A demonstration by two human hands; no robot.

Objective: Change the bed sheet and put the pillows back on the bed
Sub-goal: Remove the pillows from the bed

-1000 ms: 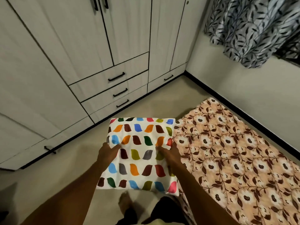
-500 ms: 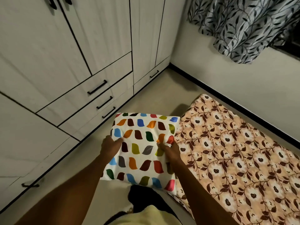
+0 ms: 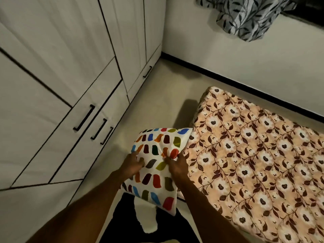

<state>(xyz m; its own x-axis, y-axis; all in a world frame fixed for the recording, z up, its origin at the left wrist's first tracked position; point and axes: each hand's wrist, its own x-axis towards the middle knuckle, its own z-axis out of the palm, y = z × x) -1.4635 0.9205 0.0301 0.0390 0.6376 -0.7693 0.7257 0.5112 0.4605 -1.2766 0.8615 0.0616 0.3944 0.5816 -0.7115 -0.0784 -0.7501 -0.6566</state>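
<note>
A white pillow (image 3: 157, 151) printed with many coloured shapes hangs in front of me, just left of the bed's near corner. My left hand (image 3: 132, 164) grips its left side and my right hand (image 3: 176, 165) pinches the fabric near its right edge. The low bed (image 3: 263, 155) lies on the floor to the right, covered by a peach sheet with brown and white flowers. No other pillow is in view.
A white wardrobe (image 3: 70, 76) with black-handled drawers (image 3: 84, 118) fills the left side. Beige floor (image 3: 157, 95) runs between it and the bed. A white wall with a black skirting is behind the bed, with a leaf-patterned curtain (image 3: 249, 16) above.
The view has swung so the wardrobe looms closer on the left. The pillow has tilted and drawn in toward me, its right edge now beside the bed corner; both hands keep their grip.
</note>
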